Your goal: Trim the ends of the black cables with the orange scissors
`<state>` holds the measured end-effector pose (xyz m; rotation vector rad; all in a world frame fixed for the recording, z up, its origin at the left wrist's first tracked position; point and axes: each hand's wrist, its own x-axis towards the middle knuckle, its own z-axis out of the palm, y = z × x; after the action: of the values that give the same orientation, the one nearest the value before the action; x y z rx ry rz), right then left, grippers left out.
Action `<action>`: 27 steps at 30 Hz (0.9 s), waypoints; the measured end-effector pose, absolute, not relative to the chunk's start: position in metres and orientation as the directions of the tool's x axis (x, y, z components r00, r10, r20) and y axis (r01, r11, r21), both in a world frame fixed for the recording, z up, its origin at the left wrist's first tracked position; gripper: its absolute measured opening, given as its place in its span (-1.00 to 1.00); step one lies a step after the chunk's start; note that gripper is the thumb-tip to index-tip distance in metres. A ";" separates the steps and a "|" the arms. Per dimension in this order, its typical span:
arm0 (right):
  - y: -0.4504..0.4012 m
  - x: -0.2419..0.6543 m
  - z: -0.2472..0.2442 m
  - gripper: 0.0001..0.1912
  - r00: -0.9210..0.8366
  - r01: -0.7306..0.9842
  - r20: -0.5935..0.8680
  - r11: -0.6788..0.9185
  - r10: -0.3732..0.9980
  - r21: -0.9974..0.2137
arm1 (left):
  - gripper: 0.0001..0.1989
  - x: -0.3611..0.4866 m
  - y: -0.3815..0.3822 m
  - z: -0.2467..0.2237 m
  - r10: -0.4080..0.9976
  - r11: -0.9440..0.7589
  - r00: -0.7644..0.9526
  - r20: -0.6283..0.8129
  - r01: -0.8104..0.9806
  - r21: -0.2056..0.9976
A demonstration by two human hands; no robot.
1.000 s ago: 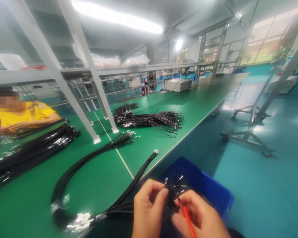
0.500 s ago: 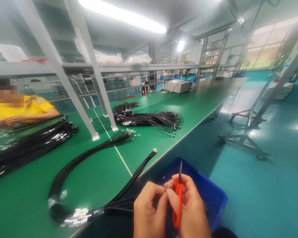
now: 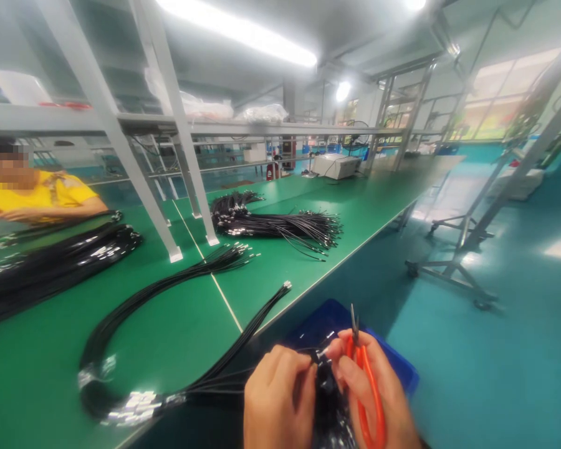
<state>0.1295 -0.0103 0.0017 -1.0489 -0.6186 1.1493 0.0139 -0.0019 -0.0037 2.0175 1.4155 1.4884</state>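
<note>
A long green workbench (image 3: 182,337) fills much of the view, a blue plastic bin (image 3: 405,366) below its near edge. On the bench a thick curved bundle of black cables (image 3: 103,333) lies taped, its nearer strands running behind the left hand (image 3: 278,396). That hand is curled nearly closed, apparently pinching a thin black cable among the dark strands over the bin; its fingertips are partly hidden. The right hand (image 3: 393,393) is wrapped round orange-handled metal scissors (image 3: 378,399), blades pointing up, its thumb and forefinger close to a small whitish cable end (image 3: 321,353) between the hands; whether they touch it I cannot tell. Good handling here probably means a steady left pinch close behind that end, blades angled away from the fingers, and neighbouring strands kept clear.
</note>
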 end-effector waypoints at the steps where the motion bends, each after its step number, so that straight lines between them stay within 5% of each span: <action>1: -0.009 0.132 -0.001 -0.61 0.332 -0.429 -0.106 0.050 0.937 -0.902 | -0.82 0.016 -0.003 -0.005 0.782 -0.517 0.024 0.623 0.584 0.626; 7: -0.007 0.143 -0.001 -0.65 0.357 -0.433 -0.090 0.079 0.930 -0.898 | -0.82 0.020 -0.002 -0.013 0.719 -0.565 0.119 0.685 0.674 0.476; 12: -0.003 0.152 0.013 -0.65 0.458 -0.439 -0.100 0.126 0.883 -0.890 | -0.89 0.027 0.013 -0.019 0.889 -0.459 0.345 0.302 0.677 0.575; 14: -0.002 0.156 0.018 -0.64 0.477 -0.428 -0.098 0.133 0.874 -0.894 | -0.92 0.018 0.025 -0.022 0.955 -0.296 0.249 0.159 0.789 0.538; 19: 0.000 0.160 0.020 -0.66 0.470 -0.411 -0.092 0.126 0.878 -0.903 | -0.88 -0.034 0.053 -0.028 0.974 0.130 -0.191 0.122 0.911 0.391; 27: 0.001 0.150 0.011 -0.64 0.381 -0.456 -0.130 0.064 0.915 -0.888 | -0.84 -0.070 0.073 -0.032 0.975 0.196 -0.220 -0.014 0.836 0.512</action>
<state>0.1497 0.0006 0.0111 -1.0479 -0.5497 1.1173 -0.0704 0.0729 -0.0319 1.7046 2.1413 0.5772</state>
